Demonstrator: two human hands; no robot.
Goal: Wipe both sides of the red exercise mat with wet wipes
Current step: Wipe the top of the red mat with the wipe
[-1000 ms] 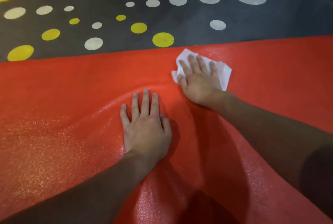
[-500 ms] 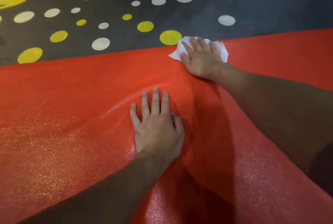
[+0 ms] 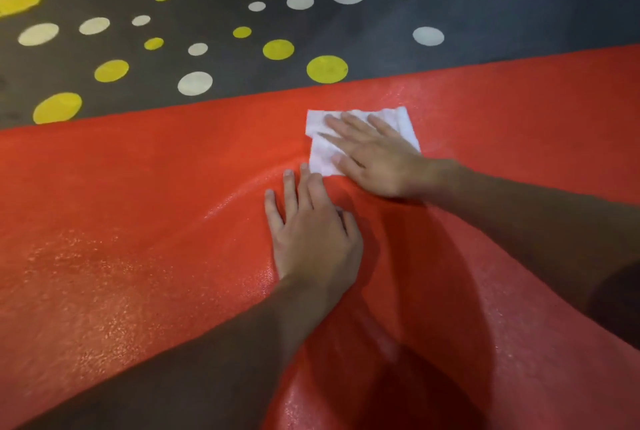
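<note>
The red exercise mat [image 3: 138, 221] fills the lower part of the head view, its surface textured and shiny with wet patches. A white wet wipe [image 3: 322, 152] lies flat on the mat a little inside its far edge. My right hand [image 3: 377, 159] presses on the wipe with straight, spread fingers and covers most of it. My left hand [image 3: 311, 235] rests flat on the mat just below and left of the wipe, fingers straight, its fingertips near the wipe's lower edge. A ripple in the mat runs leftward from my left hand.
Beyond the mat's far edge lies dark grey floor [image 3: 381, 48] with several yellow and white painted dots. A dark strip runs along the top left of the view. My shadow darkens the mat at the bottom centre.
My right hand has pulled the wipe back from the mat's far edge toward me, and the wipe lies flatter. My left hand stays pressed on the mat.
</note>
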